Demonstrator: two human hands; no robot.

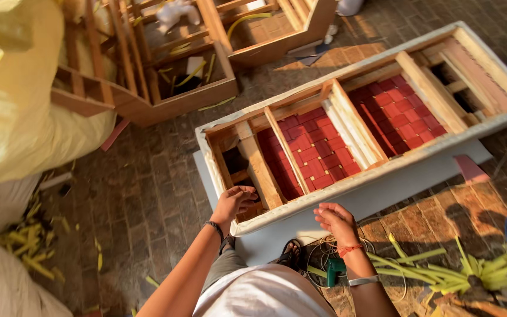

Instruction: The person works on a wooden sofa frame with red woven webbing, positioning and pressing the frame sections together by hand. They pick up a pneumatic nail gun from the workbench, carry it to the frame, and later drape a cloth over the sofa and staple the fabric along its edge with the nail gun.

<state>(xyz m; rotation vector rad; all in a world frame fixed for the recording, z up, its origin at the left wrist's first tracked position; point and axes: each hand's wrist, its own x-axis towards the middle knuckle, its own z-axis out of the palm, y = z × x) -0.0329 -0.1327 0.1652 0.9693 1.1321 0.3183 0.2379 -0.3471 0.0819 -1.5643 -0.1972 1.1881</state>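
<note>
Your left hand (233, 202) rests on the near corner of the wooden sofa frame (359, 126), fingers curled loosely over the padded white edge (347, 185); whether they are gripping the fabric cannot be determined from this view. Your right hand (337, 222) hovers just beside the same edge, palm turned up, fingers slightly bent and a little apart, holding nothing. The frame lies tilted on a pale sheet (382, 194) spread on the brick floor (148, 199), directly in front of you, running from your hands toward the upper right. Inside it, wooden crossbars divide the frame into compartments, and red woven webbing (309, 155) fills the two middle ones. A dark band circles your left wrist; a red thread and a pale bracelet circle your right. A sandalled foot (291, 255) stands on the sheet near the frame edge. A green tool (334, 271) lies on the floor just below your right wrist, with yellow-green strips (435, 270) scattered to its right. A second bare wooden frame (165, 64) sits well apart at upper left, next to a large yellow bag (24, 100).
</note>
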